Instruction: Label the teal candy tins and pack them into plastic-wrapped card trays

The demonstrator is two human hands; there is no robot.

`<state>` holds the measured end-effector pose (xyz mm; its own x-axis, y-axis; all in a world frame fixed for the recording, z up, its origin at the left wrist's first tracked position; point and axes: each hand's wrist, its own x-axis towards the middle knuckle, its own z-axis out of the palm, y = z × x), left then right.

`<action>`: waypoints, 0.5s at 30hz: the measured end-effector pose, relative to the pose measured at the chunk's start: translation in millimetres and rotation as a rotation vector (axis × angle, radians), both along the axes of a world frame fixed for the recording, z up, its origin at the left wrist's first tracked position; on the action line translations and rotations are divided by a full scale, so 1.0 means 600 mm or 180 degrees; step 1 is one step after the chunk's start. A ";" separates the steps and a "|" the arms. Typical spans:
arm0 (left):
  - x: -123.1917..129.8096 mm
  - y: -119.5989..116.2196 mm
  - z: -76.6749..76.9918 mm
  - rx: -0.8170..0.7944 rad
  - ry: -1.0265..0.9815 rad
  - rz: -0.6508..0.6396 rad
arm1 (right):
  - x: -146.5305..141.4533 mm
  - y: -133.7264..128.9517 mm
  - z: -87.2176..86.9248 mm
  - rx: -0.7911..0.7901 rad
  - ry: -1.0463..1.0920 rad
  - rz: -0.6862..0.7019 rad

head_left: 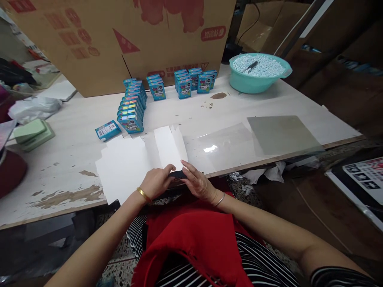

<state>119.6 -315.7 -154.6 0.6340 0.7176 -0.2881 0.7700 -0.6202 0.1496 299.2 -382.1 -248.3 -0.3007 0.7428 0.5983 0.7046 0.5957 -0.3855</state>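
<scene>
Both hands are at the table's front edge, at the near end of a partly folded white carton (170,146). My left hand (157,181) has its thumb and fingers closed on a dark strip (177,174) at that end. From the other side my right hand (199,181) presses its fingers against the strip and the carton's right corner. Flat white card sheets (124,167) lie to the left of the carton. Behind them a small blue box (108,130) lies on its side, beside a long row of upright blue boxes (131,123).
More blue boxes (157,91) stand before a large cardboard box (104,52). A turquoise basin (251,84) of small pale pieces is at the back right. Clear sheets (284,135) lie at right, a green block (34,133) at left.
</scene>
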 end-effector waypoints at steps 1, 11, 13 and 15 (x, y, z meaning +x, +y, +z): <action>0.003 0.004 0.004 -0.0057 -0.0007 0.0069 | -0.002 -0.002 -0.003 0.0057 -0.0052 0.0000; -0.007 -0.004 -0.009 -0.0171 -0.1267 0.0190 | -0.012 -0.005 -0.018 -0.0097 -0.0854 -0.0032; -0.022 -0.019 -0.015 0.0197 -0.1982 0.0380 | -0.009 -0.002 -0.012 -0.0130 -0.0913 -0.0037; -0.039 -0.039 -0.026 0.0615 -0.2566 0.0913 | -0.006 0.000 -0.007 -0.0186 -0.0928 -0.0021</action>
<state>96.2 -338.8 -170.0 0.3797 0.8705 0.3130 0.6051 -0.4897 0.6277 295.4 -381.9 -252.5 -0.4485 0.7759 0.4436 0.7945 0.5735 -0.1997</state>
